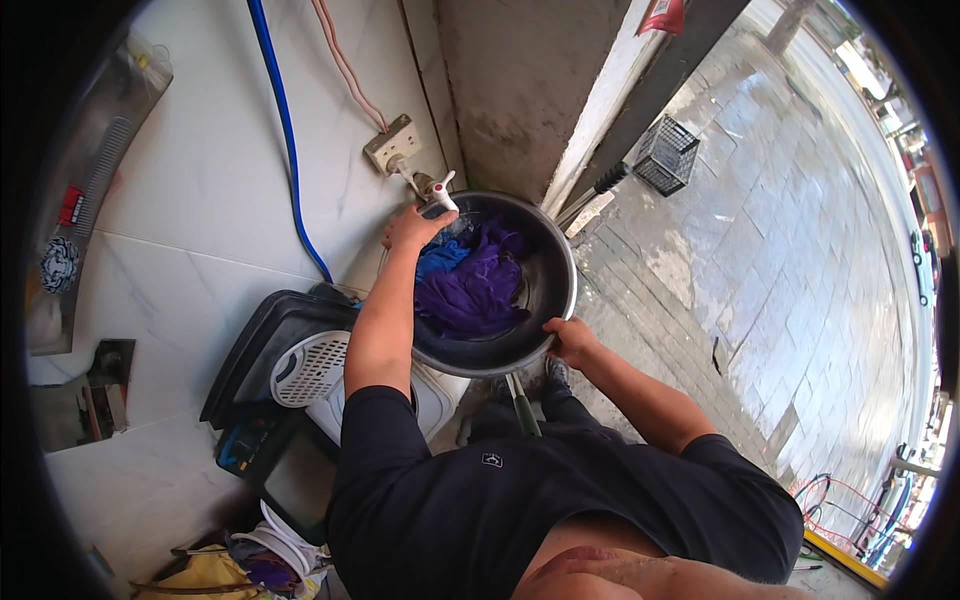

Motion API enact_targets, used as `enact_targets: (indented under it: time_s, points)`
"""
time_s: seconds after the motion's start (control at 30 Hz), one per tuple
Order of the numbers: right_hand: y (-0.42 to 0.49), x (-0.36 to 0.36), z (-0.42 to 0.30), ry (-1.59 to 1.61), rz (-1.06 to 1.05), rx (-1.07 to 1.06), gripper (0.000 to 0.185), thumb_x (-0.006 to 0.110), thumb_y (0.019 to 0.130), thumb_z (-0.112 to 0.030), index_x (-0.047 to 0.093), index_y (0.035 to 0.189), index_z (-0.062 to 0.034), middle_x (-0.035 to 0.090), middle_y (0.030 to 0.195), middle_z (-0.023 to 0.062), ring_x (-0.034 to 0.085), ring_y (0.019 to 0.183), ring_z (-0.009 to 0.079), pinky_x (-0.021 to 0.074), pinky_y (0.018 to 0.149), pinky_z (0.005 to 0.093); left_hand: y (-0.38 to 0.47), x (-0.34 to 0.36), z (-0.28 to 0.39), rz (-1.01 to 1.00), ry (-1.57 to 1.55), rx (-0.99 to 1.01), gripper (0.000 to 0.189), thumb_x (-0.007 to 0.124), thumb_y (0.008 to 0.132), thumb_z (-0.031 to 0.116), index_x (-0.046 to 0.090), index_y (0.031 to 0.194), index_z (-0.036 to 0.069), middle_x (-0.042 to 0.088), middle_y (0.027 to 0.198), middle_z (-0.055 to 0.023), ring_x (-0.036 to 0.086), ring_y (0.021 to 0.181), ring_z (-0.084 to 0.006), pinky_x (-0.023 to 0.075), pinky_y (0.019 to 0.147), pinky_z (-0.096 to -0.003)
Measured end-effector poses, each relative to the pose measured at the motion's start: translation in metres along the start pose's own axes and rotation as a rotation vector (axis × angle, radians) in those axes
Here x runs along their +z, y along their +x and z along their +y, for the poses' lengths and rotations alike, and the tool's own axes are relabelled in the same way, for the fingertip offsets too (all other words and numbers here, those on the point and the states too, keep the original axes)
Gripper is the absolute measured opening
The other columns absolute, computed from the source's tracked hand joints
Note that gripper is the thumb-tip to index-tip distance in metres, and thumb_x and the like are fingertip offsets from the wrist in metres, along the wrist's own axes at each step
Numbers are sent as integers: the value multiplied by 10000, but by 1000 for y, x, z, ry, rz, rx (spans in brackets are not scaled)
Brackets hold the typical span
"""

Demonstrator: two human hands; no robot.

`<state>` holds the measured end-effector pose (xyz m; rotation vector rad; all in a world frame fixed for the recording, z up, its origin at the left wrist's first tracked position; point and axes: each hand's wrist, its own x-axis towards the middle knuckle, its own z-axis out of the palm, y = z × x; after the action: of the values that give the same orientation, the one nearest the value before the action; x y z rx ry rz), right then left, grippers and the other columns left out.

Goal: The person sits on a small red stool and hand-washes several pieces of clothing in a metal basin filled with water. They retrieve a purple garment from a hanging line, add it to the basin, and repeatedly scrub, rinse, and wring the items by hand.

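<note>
A round dark metal basin (pixel 544 277) is held up between my two hands, under a white tap (pixel 444 196) on the tiled wall. Wet purple cloth (pixel 476 289) and a piece of blue cloth (pixel 441 259) lie in it. My left hand (pixel 420 228) grips the upper left rim close beside the tap; its fingers are partly hidden behind the rim. At the lower right, my right hand (pixel 570 339) has its thumb over the rim and its other fingers out of sight below. Water seems to run from the tap, but this is hard to make out.
A wall socket (pixel 394 144) sits just above the tap, and a blue hose (pixel 289 142) hangs down the wall. Left of me are a white perforated basket (pixel 311 367) and black plastic trays (pixel 259 337). A black crate (pixel 667 156) stands on the pavement beyond a long-handled tool (pixel 611 178).
</note>
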<state>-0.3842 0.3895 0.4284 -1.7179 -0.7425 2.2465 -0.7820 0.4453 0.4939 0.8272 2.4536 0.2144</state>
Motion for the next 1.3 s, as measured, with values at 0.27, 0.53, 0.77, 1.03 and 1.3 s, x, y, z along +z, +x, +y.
enact_targets:
  time_s: [0.27, 0.53, 0.77, 1.03, 1.3]
  points:
    - [1, -4, 4, 14, 44, -5, 210, 701, 841, -126, 659, 1018, -20, 663, 800, 127, 609, 619, 271, 476, 509, 423, -28, -8, 25, 3, 93, -99, 1208, 630, 658, 972, 498, 1560, 180, 448, 1575, -255, 374, 1476, -493, 267, 1187, -634]
    - [0, -3, 7, 10, 59, -25, 202, 694, 851, -134, 653, 1016, -25, 656, 796, 120, 604, 616, 262, 474, 521, 420, -13, -12, 20, -69, 3, -102, 1202, 505, 687, 1025, 482, 1581, 221, 407, 1611, -218, 345, 1493, -456, 248, 1197, -617]
    - [2, 3, 13, 82, 62, -15, 211, 693, 862, -130, 655, 1029, -7, 660, 777, 132, 604, 593, 263, 481, 497, 414, -20, -20, 32, -95, 121, -73, 1182, 628, 667, 969, 478, 1583, 236, 408, 1626, -196, 337, 1512, -437, 263, 1198, -604]
    - [-3, 4, 10, 71, 42, -11, 200, 685, 872, -118, 651, 1035, -6, 654, 768, 133, 585, 568, 259, 481, 483, 421, -13, -20, 31, -42, 76, -79, 1101, 605, 715, 956, 511, 1562, 258, 505, 1588, -152, 415, 1489, -416, 316, 1176, -610]
    - [-11, 6, 6, 55, 59, -28, 196, 668, 870, -110, 650, 1037, -9, 635, 760, 120, 573, 565, 255, 484, 484, 418, 28, 10, -8, -32, 51, 102, 1020, 698, 736, 877, 575, 1519, 235, 635, 1483, -109, 566, 1397, -328, 380, 1146, -602]
